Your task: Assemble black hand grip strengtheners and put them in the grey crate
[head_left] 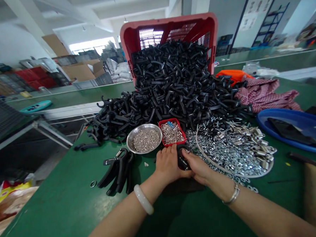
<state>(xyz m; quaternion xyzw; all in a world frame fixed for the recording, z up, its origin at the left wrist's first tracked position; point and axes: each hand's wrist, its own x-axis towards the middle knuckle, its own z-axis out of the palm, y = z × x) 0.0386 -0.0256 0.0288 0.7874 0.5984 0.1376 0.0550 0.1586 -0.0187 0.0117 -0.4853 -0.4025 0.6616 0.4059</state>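
Note:
My left hand (167,164) and my right hand (197,167) meet at the front of the green workbench (71,179). Both grip a black plastic handle piece (182,158), partly hidden by my fingers. Just beyond them stand a steel bowl of small silver rings (144,140) and a red tray of metal pins (172,132). To the right, a round tray (234,157) holds steel washers and springs. Several assembled black hand grips (118,172) lie left of my left hand. A large heap of black plastic handles (172,86) spills from a tipped red crate (169,30).
A blue basin (291,129) holding a black item sits at the right, beyond a checked cloth (266,95) and an orange cloth (232,75). A wood-handled tool (311,195) lies at the right edge. Another green bench and stacked boxes stand behind.

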